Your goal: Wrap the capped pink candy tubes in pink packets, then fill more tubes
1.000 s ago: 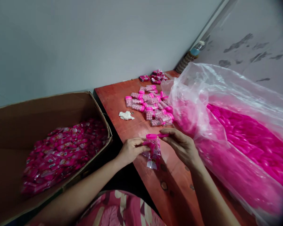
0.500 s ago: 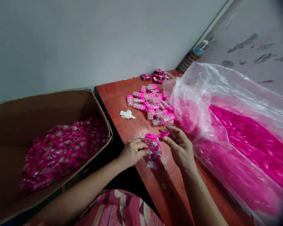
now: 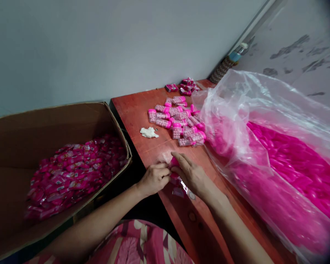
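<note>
My left hand (image 3: 155, 178) is closed at the left side of a small candy bottle (image 3: 175, 163) with a pink cap. Over that bottle's top lie the fingers of my right hand (image 3: 191, 175), bent around the cap and hiding most of it. Below the hands hangs a partly clear, partly pink wrapper (image 3: 178, 191), its upper part covered. Several clear bottles of pale pink beads (image 3: 178, 117) with pink caps lie in a pile beyond my hands.
To the left stands a cardboard box (image 3: 118, 123) with many pink wrapped packs (image 3: 71, 176). A large clear plastic bag (image 3: 233, 95) of pink caps (image 3: 294, 161) lies right on the red table (image 3: 132, 106). White crumpled scrap (image 3: 149, 132) and a patterned bottle (image 3: 222, 68) are further back.
My right hand has moved left from the raised flip lid onto the bottle's top, and the lid no longer sticks out. My left hand stays beside the bottle.
</note>
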Demonstrator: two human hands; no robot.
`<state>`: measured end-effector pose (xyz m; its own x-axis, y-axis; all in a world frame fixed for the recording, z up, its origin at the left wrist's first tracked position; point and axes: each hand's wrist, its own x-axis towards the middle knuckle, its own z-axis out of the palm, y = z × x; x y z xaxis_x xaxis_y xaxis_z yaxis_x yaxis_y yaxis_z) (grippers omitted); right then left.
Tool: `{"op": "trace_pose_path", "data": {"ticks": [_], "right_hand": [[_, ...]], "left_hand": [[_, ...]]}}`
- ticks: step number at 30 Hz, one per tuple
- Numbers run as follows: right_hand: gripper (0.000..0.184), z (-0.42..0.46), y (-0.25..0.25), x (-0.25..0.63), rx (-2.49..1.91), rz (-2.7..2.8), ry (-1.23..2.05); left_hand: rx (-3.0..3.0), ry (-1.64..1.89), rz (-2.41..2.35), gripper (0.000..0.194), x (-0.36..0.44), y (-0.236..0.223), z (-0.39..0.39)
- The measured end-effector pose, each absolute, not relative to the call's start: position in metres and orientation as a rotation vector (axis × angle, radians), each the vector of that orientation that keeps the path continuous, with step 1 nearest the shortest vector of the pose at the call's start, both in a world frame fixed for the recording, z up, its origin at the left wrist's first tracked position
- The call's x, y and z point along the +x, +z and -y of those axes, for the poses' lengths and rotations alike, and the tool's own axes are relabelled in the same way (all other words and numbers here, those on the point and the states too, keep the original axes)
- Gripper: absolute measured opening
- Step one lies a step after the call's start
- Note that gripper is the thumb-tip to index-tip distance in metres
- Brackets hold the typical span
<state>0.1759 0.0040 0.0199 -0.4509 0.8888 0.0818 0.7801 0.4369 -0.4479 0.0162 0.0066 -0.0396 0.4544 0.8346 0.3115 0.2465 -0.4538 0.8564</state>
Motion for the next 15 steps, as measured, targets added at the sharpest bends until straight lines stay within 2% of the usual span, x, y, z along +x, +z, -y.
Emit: {"op": "trace_pose_path", "data": {"ticks": [8,12,15], "right_hand": [[0.029,-0.005,0.021,0.168,-1.479,2.323,0.52],[0.029,-0.005,0.022,0.171,-1.446,2.016,0.772],[0.034,-0.009,0.017,0.19,-1.487,1.631,0.928]], "left_hand": [[1.814,0.956,-0.922,0.021,0.016,-0.041,-0.007],[1.777,0.944,-0.905,0.02,0.017,-0.035,-0.006],[1.52,0.97,-0.863,0.012,0.015,-0.029,-0.006]]}}
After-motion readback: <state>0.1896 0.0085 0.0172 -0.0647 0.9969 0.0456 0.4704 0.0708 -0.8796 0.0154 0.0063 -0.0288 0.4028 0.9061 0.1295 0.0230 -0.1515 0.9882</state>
